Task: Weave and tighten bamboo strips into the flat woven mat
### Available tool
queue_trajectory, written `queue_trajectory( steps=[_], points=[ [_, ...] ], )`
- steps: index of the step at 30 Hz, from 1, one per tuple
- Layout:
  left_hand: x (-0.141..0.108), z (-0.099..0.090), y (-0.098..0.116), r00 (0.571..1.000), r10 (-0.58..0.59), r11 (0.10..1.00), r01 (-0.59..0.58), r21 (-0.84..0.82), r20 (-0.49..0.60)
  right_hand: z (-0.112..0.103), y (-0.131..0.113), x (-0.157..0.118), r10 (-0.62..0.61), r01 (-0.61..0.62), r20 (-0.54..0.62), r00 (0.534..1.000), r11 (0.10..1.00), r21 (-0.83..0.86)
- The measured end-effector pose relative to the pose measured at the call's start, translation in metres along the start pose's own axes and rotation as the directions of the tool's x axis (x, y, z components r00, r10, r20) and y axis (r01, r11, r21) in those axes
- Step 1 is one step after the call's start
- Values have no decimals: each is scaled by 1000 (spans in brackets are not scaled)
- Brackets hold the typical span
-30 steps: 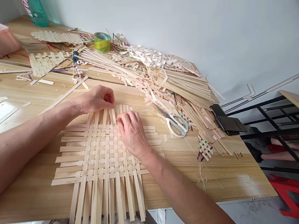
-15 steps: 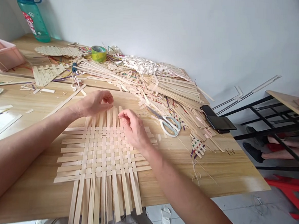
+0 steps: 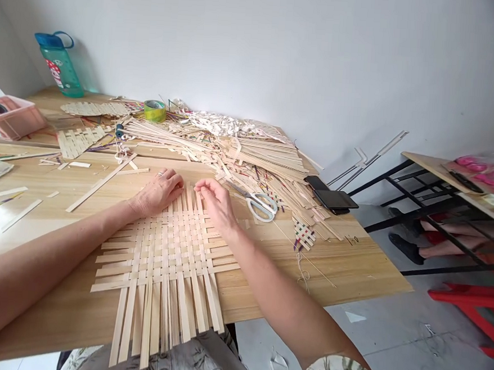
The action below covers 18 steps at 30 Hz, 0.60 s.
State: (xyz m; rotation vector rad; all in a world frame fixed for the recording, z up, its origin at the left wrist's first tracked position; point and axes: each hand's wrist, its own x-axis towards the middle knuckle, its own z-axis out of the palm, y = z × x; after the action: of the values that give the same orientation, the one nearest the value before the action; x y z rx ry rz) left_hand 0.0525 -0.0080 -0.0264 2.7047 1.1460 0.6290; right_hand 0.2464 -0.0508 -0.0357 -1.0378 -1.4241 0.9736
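A woven mat (image 3: 171, 241) of flat, pale wood strips lies on the table before me, its loose strip ends spreading out on all sides. At its far left corner, my left hand (image 3: 158, 193) rests with bent fingers closed on the upright strip ends. My right hand (image 3: 217, 202) is at the far right part of the mat, thumb and fingertips pinching the end of a strip. Between the two hands, several strip ends stick out beyond the weave. The fingers hide part of the far edge.
Scissors (image 3: 262, 206) lie right of the mat, beside a heap of loose strips (image 3: 266, 155). Further back are a tape roll (image 3: 154, 111), a bottle (image 3: 63, 65) and a pink basket (image 3: 21, 121). Phones (image 3: 334, 198) lie near the right edge. Another person's legs (image 3: 446, 244) show beyond.
My left hand has come down from above the far edge onto the strip ends. My right hand stays near the far edge, fingers closer together. The view has shifted slightly.
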Motion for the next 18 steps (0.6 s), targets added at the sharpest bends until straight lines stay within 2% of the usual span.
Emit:
queue_trajectory(
  steps=[2, 5, 10, 14, 18],
  points=[
    [0, -5, -1, 1000, -1, 1000, 1, -3, 14, -3, -3, 5, 10, -5, -57, 998, 997, 81],
    [-3, -15, -4, 998, 8, 1000, -7, -18, 66, -7, -10, 10, 4, 8, -107, 994, 993, 116],
    [-13, -28, -13, 987, -66, 997, 70, -21, 144, -11, -25, 8, -20, 39, -109, 994, 984, 175],
    [-17, -33, -19, 978, -151, 987, 156, -24, 145, -14, -33, 6, -65, 74, -75, 995, 991, 112],
    [-21, -36, -19, 973, -213, 976, 217, -28, 93, -16, -34, 6, -98, 98, -15, 995, 995, 5]
  ],
)
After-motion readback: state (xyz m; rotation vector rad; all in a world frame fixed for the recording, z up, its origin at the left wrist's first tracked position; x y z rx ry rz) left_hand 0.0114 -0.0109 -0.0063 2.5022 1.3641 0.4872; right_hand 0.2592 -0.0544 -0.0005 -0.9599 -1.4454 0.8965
